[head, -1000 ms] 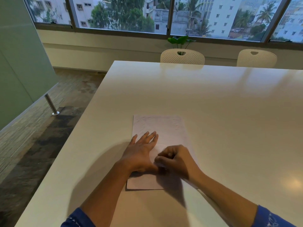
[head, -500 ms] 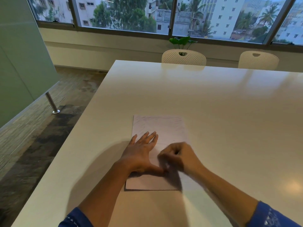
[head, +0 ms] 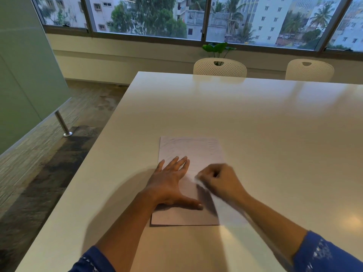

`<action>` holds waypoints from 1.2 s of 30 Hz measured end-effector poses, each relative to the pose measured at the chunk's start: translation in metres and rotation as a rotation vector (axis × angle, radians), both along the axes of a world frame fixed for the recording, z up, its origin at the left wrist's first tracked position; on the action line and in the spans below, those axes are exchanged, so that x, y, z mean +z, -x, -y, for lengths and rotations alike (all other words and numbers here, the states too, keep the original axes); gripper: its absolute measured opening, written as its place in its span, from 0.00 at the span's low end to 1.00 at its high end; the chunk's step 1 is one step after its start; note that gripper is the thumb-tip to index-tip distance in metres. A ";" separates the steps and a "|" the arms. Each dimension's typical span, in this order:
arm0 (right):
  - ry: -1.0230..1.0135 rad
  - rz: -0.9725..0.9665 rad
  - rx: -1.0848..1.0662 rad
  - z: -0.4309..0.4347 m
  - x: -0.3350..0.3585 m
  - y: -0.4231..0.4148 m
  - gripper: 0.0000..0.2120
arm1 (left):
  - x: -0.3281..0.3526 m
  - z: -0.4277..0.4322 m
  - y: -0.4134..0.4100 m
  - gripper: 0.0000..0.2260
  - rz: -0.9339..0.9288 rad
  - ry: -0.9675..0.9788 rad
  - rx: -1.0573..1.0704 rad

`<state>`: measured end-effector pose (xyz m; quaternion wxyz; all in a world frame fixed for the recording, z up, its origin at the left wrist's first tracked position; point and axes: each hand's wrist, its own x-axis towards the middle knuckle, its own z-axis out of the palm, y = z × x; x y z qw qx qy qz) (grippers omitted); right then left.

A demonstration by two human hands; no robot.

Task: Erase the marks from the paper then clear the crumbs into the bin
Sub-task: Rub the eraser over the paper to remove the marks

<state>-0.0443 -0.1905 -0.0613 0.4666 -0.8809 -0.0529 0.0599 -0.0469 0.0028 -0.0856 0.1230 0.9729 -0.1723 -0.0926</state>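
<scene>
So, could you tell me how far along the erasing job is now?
Midway. The middle of the paper looks mostly clean. In hand: the left hand presses it flat while the right hand pinches a blurred white object, likely an eraser, against it. Left: faint grey marks along the far edge, then the crumbs; no bin is in view.

Single head-worn view, wide-angle, looking forward and down across table (head: 255, 124) toward windows (head: 147, 16); paper (head: 196, 150) close, below centre.
</scene>
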 end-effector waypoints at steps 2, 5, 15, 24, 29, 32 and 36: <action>-0.011 0.074 -0.214 0.015 0.007 -0.021 0.05 | 0.000 0.000 0.000 0.61 -0.010 -0.002 0.003; -0.035 0.130 -0.301 0.018 0.008 -0.029 0.07 | -0.001 0.000 -0.001 0.62 -0.011 0.002 0.006; 0.047 -0.013 -0.029 0.000 0.005 -0.002 0.04 | 0.000 0.001 -0.001 0.60 -0.005 0.006 0.003; -0.043 0.004 0.044 -0.011 -0.003 0.010 0.05 | 0.000 0.000 -0.001 0.58 0.003 -0.005 -0.001; 0.024 -0.074 0.087 0.000 0.001 0.001 0.05 | -0.001 0.000 -0.002 0.59 0.002 -0.002 -0.003; -0.092 0.027 -0.225 0.023 0.005 -0.028 0.05 | -0.001 0.000 -0.002 0.60 -0.013 -0.028 -0.005; -0.060 0.102 -0.208 0.010 -0.002 -0.019 0.04 | -0.001 0.001 -0.002 0.60 -0.007 -0.024 -0.001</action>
